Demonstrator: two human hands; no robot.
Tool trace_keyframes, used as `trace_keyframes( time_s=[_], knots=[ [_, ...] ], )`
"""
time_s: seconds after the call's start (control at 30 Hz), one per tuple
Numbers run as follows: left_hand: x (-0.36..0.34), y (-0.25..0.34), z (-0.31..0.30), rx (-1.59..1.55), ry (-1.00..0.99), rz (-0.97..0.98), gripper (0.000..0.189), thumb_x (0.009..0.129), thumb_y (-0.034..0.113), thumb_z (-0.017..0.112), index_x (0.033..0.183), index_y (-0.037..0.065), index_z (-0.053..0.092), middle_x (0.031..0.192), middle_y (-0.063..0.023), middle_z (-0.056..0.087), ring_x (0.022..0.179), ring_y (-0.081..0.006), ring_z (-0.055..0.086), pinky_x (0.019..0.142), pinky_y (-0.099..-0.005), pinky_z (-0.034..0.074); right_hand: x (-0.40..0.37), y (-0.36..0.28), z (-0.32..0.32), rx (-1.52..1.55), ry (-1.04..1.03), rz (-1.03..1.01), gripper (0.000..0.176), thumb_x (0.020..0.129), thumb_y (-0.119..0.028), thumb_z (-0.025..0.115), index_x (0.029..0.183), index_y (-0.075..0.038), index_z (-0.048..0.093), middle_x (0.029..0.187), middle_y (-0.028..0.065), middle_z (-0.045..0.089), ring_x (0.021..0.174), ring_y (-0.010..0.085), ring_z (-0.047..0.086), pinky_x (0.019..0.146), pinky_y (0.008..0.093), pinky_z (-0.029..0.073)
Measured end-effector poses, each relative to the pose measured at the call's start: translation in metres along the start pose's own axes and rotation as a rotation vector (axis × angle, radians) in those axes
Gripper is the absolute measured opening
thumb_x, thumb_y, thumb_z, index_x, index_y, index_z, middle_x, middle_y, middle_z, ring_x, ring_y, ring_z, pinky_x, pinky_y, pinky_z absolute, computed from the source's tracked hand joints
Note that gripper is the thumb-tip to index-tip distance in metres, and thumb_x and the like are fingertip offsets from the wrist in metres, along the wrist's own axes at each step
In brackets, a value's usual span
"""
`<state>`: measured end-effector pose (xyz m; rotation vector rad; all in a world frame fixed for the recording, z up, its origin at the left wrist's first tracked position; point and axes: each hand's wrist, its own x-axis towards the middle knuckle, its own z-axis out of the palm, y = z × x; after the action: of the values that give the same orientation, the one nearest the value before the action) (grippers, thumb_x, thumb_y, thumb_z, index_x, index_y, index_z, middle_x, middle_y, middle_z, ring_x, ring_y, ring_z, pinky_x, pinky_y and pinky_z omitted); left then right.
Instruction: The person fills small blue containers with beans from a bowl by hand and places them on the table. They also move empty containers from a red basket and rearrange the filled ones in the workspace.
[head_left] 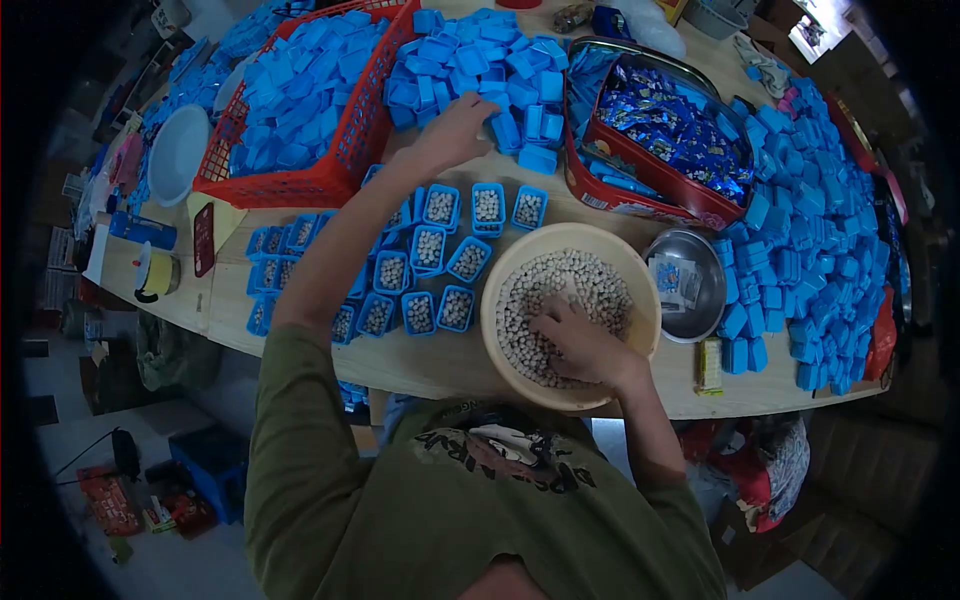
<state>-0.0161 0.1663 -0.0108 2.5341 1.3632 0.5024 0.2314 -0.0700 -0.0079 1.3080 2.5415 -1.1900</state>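
Left hand point(458, 135) is over the near edge of the loose pile of blue boxes point(470, 60) at the back of the table point(432, 367); fingers reach forward, bent, tips among the boxes. Can't tell if it's pinching one. Right hand point(578, 342) is down in the cream bowl point(650, 300), fingers curled into the pale balls point(540, 275); grip can't be confirmed, fingertips too unclear. Bowl sits at the table's near edge, in front of the torso. Filled boxes point(428, 248), open and loaded with the same balls, stand in rough rows left of the bowl, some partly behind the left forearm. Red basket point(335, 183) full of blue boxes is left of the loose pile. Red tin point(600, 190) with shiny blue packets point(670, 120) is right of it. Metal bowl point(697, 327) is just right of the cream bowl, small packets point(675, 280) inside; yellow carton point(709, 366) near it. Big heap of blue containers point(800, 210) covers the right end.
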Motion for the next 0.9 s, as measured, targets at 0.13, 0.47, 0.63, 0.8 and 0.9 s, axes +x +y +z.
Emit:
trace_keyframes(
  time_s=[0.13,0.47,0.63,0.8,0.9],
  knots=[
    [0.025,0.001,0.031,0.053,0.041,-0.142,0.068,0.066,0.023,0.081,0.124,0.002,0.052,0.123,-0.0187,0.045,0.111,-0.0377,0.052,0.091,-0.0423,0.048,-0.001,0.008,0.01,0.071,-0.034,-0.115,0.043,0.067,0.004,0.063,0.109,-0.006,0.059,0.125,0.0211,0.043,0.116,0.0418,0.046,0.095,0.0416,0.044],
    [0.014,-0.007,0.02,-0.061,0.161,-0.202,0.076,0.065,0.031,0.082,0.125,-0.003,0.052,0.114,-0.0203,0.052,0.104,-0.0352,0.057,0.092,-0.0393,0.049,-0.007,0.019,-0.001,0.257,-0.066,-0.092,0.018,0.072,0.003,0.061,0.089,-0.001,0.058,0.1,0.0182,0.056,0.1,0.0361,0.056,0.083,0.0422,0.045],
    [-0.041,0.047,-0.012,-0.598,0.081,-0.13,0.078,0.069,0.036,0.08,0.132,0.002,0.049,0.116,-0.0186,0.055,0.109,-0.0308,0.057,0.093,-0.0381,0.048,-0.022,0.012,-0.031,0.302,0.351,-0.179,0.015,0.076,0.003,0.064,0.087,-0.004,0.058,0.095,0.0128,0.056,0.093,0.0317,0.058,0.078,0.0398,0.046],
    [-0.093,0.108,-0.011,-0.38,-0.069,0.163,0.074,0.068,0.04,0.078,0.129,0.007,0.052,0.122,-0.014,0.055,0.112,-0.0341,0.052,0.097,-0.0438,0.04,-0.028,-0.017,-0.063,0.31,0.542,-0.144,0.017,0.077,0.002,0.064,0.091,-0.005,0.059,0.089,0.0116,0.055,0.087,0.0305,0.058,0.073,0.0367,0.046],
    [-0.105,0.131,-0.009,-0.405,-0.177,0.15,0.073,0.067,0.041,0.078,0.127,0.009,0.053,0.122,-0.0131,0.056,0.114,-0.0321,0.051,0.1,-0.0432,0.035,-0.025,-0.028,-0.067,0.192,0.586,-0.159,0.021,0.077,0.004,0.065,0.096,-0.002,0.058,0.094,0.0102,0.055,0.089,0.0274,0.058,0.076,0.0343,0.047]
  ],
)
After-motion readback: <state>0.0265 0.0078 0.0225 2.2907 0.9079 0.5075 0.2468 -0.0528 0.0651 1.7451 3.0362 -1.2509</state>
